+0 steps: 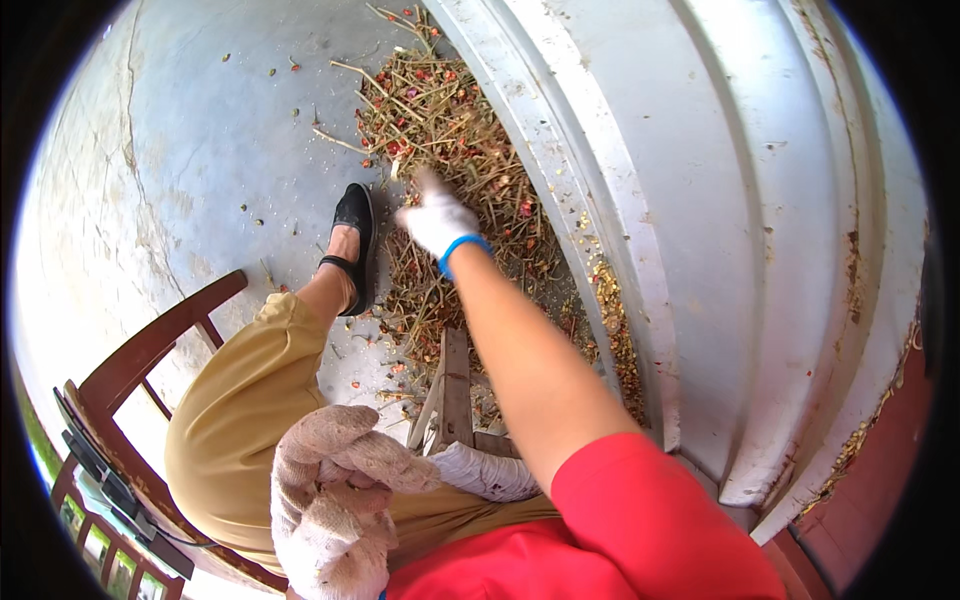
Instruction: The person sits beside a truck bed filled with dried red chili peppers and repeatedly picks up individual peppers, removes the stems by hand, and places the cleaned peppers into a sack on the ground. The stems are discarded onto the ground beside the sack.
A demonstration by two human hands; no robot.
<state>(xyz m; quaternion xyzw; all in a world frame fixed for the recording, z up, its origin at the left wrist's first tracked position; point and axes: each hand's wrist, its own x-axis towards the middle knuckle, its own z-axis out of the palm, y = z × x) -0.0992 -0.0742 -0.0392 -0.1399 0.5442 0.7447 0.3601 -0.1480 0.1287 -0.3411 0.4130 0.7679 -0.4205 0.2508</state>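
My right hand (pixel 444 225), in a white knit glove with a blue cuff, is over a heap of dried plant stalks (pixel 480 165) mixed with red dried fragments. Its fingertips are blurred; thumb and forefinger stand apart, with nothing visible between them. My left hand (pixel 330 495), in a soiled white knit glove, is near my lap with its fingers curled. Whether anything lies inside those fingers is hidden. Just right of the left hand is a white cloth-wrapped piece (pixel 491 472), beside a worn wooden bar (pixel 454 390) that reaches towards the heap.
At right stands ridged pale sheet metal (pixel 682 187), with yellow seeds (pixel 611 307) gathered in a groove. A black shoe (pixel 354 247) is on the concrete floor (pixel 225 150) left of the heap. A red-brown wooden chair (pixel 150 352) and a dark device with a cable (pixel 116 487) are at left.
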